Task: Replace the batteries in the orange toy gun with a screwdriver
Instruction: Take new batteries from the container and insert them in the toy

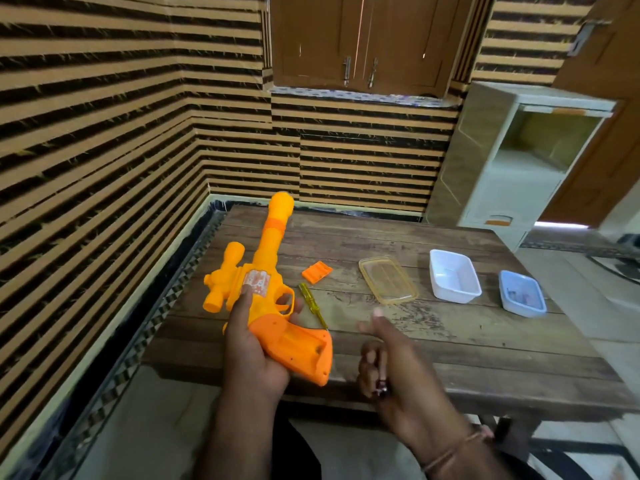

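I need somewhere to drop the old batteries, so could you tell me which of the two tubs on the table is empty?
The white tub, left of the smaller blue tub, which holds something.

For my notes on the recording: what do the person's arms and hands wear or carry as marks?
Both forearms are bare, no sleeves and no gloves. The right hand has a thin reddish-brown thread band around its wrist. The left hand shows no ring, watch or band.

On the wooden table (450,341) we see a clear amber lid (388,280), an open white tub (453,280) and a blue-lidded box (522,293), its contents perhaps small parts.
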The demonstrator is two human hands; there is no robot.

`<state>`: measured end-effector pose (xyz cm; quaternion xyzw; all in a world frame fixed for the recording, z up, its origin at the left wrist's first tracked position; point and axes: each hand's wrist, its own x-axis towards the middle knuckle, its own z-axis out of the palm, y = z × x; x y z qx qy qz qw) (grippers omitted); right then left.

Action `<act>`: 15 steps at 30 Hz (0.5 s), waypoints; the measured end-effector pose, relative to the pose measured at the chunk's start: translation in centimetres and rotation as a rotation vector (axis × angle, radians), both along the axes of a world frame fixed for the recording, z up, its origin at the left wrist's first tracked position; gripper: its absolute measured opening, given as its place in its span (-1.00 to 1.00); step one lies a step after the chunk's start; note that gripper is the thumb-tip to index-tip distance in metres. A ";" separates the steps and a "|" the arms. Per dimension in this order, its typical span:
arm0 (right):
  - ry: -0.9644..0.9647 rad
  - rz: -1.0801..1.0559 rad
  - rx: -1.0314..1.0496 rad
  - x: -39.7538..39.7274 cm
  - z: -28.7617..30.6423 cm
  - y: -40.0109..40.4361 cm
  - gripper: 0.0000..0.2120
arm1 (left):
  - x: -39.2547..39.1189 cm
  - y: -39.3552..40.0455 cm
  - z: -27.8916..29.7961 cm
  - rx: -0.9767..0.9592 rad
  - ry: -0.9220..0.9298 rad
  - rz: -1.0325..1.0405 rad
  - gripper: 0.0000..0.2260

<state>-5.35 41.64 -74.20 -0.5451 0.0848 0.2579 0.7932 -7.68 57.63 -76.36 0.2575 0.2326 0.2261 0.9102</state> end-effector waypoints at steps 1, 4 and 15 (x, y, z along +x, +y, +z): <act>0.226 -0.061 0.183 0.4 0.1 -0.7 -0.79 | 0.1 -0.3 -0.2 0.005 -0.010 -0.009 -0.72; 0.475 -0.122 0.452 1.1 0.4 -2.2 -0.91 | 0.2 -0.8 -0.9 0.030 -0.056 -0.021 -0.66; 0.246 0.004 0.600 0.1 1.0 -1.4 -0.14 | 0.4 -0.7 -1.2 0.009 -0.095 -0.053 -0.63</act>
